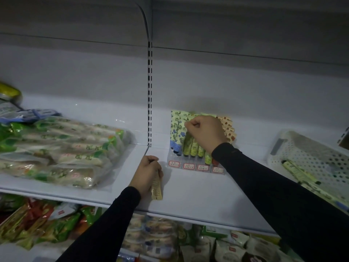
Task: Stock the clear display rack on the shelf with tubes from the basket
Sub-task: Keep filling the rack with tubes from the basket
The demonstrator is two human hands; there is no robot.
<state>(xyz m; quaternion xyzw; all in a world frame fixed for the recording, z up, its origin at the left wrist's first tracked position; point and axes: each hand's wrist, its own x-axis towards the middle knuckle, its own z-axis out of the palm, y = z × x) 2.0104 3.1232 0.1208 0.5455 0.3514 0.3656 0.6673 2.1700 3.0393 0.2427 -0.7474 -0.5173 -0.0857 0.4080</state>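
Right hand [204, 134] clenched over tubes in clear rack [196, 167], frame centre; left hand [148, 174] grasping cream tube [157, 188], lower centre.

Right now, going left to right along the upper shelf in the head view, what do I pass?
Bagged snacks → left hand gripping a tube → clear display rack, right hand over its tubes → white basket with spare tubes.

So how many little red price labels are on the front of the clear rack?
4, in a row along the front of the clear display rack: far left, second, third, far right. The right sleeve may hide more.
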